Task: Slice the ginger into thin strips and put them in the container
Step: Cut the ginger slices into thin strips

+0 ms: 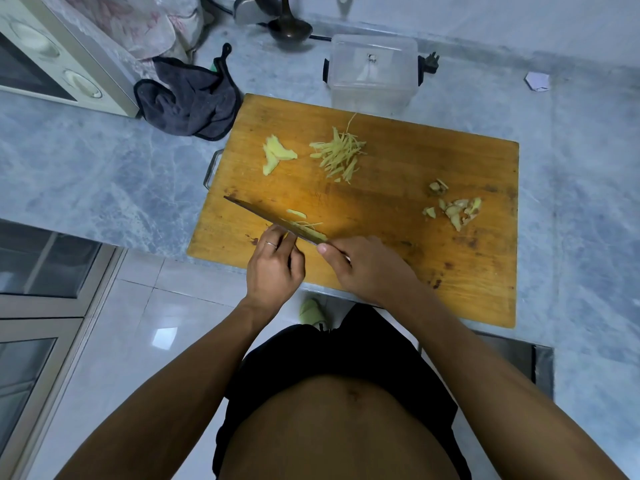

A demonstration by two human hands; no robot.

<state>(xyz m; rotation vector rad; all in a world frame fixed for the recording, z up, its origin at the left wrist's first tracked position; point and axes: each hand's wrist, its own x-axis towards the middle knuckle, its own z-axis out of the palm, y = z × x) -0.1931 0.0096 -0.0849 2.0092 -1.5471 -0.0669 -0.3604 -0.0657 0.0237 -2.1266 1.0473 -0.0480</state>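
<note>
On the wooden cutting board (398,188) lie a pile of thin ginger strips (341,155), some flat ginger slices (277,154) to its left, and one loose slice (296,213) near the knife. My right hand (367,265) grips the handle of a knife (273,220), whose blade sits edge-down on a small piece of ginger (310,227) at the board's near left. My left hand (275,265) has curled fingertips pressing on that ginger beside the blade. A clear plastic container (372,72) stands behind the board.
Ginger peel scraps (453,207) lie at the board's right. A dark cloth (190,98) and an oven (52,53) sit at the back left, a ladle (289,29) behind. The grey marble counter (581,188) ends at the board's near edge.
</note>
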